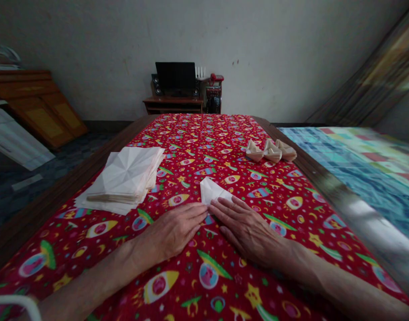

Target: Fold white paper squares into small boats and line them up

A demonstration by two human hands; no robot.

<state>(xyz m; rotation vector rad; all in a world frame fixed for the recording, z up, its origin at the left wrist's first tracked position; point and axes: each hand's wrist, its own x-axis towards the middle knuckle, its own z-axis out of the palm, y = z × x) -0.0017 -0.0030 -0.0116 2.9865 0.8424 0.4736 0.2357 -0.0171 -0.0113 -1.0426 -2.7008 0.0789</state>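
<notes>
A small folded sheet of white paper (213, 189) lies on the red patterned tablecloth in front of me, its pointed corner facing away. My right hand (242, 223) lies flat over the paper's right and near part, fingers stretched out and hiding some of it. Pressed together, the fingers of my left hand (179, 225) are at the paper's near left corner, their tips touching the right fingertips. Left of my hands rests a stack of creased white paper sheets (127, 167), with a bundle of folded edges at its near side. Three folded paper boat-like shapes (272, 151) stand at the right.
The red tablecloth (207, 267) covers a long table with a dark wooden edge (304, 169). A bed (358, 156) adjoins the right side. Behind the far end are a monitor (175, 78) and speakers. A wooden cabinet (40, 107) stands at left; a white curved object (18, 301) is near my left forearm.
</notes>
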